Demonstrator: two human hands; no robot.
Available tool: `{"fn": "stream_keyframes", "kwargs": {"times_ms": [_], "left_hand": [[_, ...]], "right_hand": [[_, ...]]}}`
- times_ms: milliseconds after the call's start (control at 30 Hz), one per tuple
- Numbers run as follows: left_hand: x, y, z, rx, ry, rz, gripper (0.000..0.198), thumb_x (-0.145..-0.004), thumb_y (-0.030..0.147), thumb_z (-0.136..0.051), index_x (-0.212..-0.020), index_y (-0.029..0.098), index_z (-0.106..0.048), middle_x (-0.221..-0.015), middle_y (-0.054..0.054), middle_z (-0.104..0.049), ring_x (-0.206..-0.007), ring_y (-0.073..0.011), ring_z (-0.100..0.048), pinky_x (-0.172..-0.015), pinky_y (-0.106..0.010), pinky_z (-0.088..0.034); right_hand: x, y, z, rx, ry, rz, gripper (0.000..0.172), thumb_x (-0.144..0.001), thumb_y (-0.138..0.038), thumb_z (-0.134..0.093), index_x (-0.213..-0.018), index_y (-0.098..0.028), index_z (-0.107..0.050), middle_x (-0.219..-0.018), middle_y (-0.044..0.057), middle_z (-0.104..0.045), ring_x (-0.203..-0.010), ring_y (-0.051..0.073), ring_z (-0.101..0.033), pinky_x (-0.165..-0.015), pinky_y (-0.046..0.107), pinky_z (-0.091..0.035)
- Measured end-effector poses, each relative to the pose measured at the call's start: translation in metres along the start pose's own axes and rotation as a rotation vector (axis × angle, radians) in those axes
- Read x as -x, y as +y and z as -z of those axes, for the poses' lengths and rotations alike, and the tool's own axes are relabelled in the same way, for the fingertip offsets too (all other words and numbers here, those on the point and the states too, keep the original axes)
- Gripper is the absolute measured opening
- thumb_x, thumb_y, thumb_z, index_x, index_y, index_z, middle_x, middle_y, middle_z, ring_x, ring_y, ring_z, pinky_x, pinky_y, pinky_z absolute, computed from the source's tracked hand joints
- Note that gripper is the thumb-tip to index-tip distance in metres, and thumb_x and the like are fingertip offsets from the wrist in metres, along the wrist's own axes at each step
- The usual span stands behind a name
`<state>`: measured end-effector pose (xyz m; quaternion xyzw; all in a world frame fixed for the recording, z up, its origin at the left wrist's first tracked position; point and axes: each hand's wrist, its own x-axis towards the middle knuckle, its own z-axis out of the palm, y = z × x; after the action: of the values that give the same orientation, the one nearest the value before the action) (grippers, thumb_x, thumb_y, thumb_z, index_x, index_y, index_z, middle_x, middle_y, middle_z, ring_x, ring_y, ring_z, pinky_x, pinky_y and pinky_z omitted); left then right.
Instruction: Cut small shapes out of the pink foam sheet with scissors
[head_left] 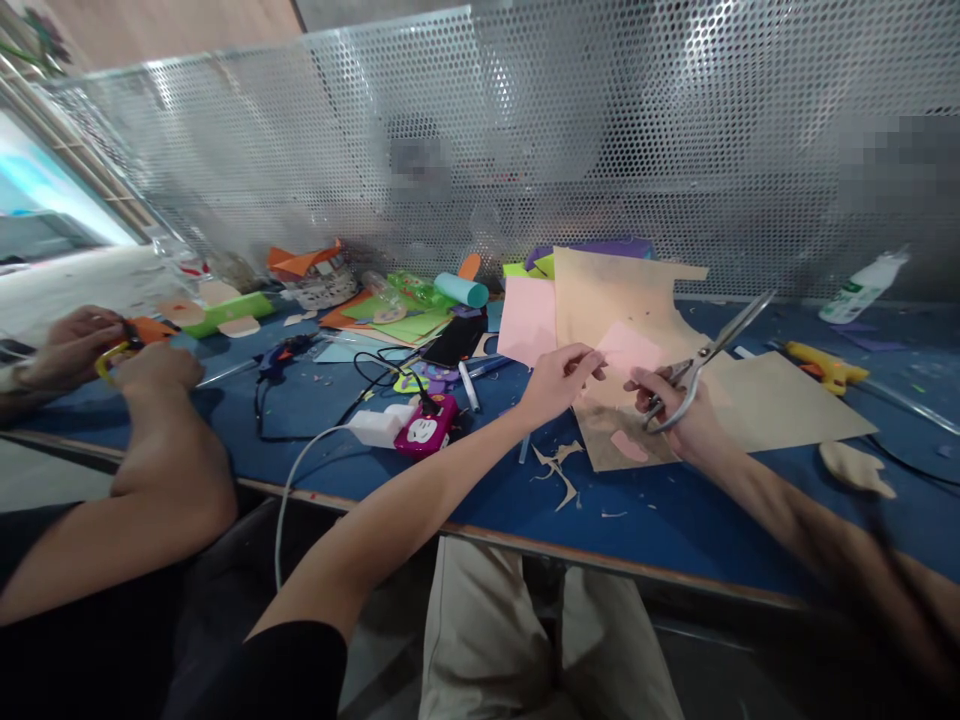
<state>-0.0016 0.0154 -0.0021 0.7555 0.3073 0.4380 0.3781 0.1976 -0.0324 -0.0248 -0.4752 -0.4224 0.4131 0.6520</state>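
My left hand (561, 385) is closed in a pinch at the edge of a small piece of pink paper (630, 345). In my right hand (686, 415), fingers are wrapped in the handles of metal scissors (703, 357). The scissor blades point up and to the right, apart from the pink paper. Under both hands lie large tan sheets (611, 295), one with a torn or cut outline. A pink scrap (628, 447) rests on the tan sheet below my right hand, and a larger pink sheet (527, 318) lies left of it.
Thin tan offcuts (556, 470) lie near the front edge. A magenta power adapter (426, 425) with cables, a phone (455, 340) and a marker (469, 387) are to the left. At right are a yellow glue gun (825, 368) and white bottle (862, 287). A co-worker's hands (154, 365) hold yellow-handled scissors.
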Motion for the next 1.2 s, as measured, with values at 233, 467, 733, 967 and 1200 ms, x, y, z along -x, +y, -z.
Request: {"fn": "stream_keyframes", "kwargs": {"times_ms": [233,467,733,967,1200], "left_hand": [[-0.001,-0.003,0.0,0.022,-0.034,0.0,0.047,-0.1,0.062,-0.064,-0.102,0.016,-0.072,-0.092,-0.008,-0.078,-0.073,-0.0144,-0.064,-0.066,-0.027,-0.05],[0.001,-0.004,-0.008,-0.052,-0.143,0.011,0.049,-0.106,0.061,-0.052,-0.094,0.018,-0.071,-0.074,-0.001,-0.066,-0.066,-0.014,-0.061,-0.067,-0.027,-0.046],[-0.001,0.002,0.001,-0.254,-0.045,-0.076,0.042,-0.106,0.048,-0.052,-0.079,0.019,-0.068,-0.068,-0.001,-0.06,-0.066,-0.0152,-0.055,-0.066,-0.029,-0.041],[-0.001,0.003,0.0,-0.302,-0.077,-0.126,0.043,-0.104,0.046,-0.052,-0.069,0.02,-0.056,-0.066,0.001,-0.052,-0.065,-0.0145,-0.05,-0.064,-0.03,-0.036],[0.001,-0.002,-0.002,-0.195,-0.291,-0.102,0.05,-0.105,0.06,-0.052,-0.08,0.018,-0.065,-0.073,-0.003,-0.066,-0.069,-0.0163,-0.058,-0.066,-0.03,-0.044]], "right_hand": [[0.0,0.0,0.0,-0.047,0.007,-0.006,0.034,-0.064,-0.044,-0.088,-0.062,-0.018,-0.066,-0.064,0.005,-0.072,-0.04,0.008,-0.05,-0.031,0.019,-0.033],[0.002,0.004,-0.003,0.046,-0.112,-0.047,0.034,-0.064,-0.048,-0.086,-0.064,-0.016,-0.074,-0.056,0.006,-0.071,-0.038,0.01,-0.052,-0.035,0.022,-0.041],[0.001,0.004,0.003,0.163,-0.006,0.169,0.03,-0.072,-0.049,-0.08,-0.075,-0.02,-0.074,-0.045,-0.005,-0.051,-0.036,0.008,-0.041,-0.033,0.021,-0.029],[0.001,0.007,0.008,0.238,-0.068,0.177,0.042,-0.068,-0.049,-0.084,-0.056,-0.022,-0.053,-0.049,-0.008,-0.038,-0.042,0.007,-0.035,-0.036,0.022,-0.024],[0.004,0.007,0.006,0.185,-0.103,0.106,0.048,-0.067,-0.05,-0.083,-0.054,-0.023,-0.046,-0.043,-0.009,-0.036,-0.037,0.007,-0.034,-0.035,0.022,-0.026]]}}
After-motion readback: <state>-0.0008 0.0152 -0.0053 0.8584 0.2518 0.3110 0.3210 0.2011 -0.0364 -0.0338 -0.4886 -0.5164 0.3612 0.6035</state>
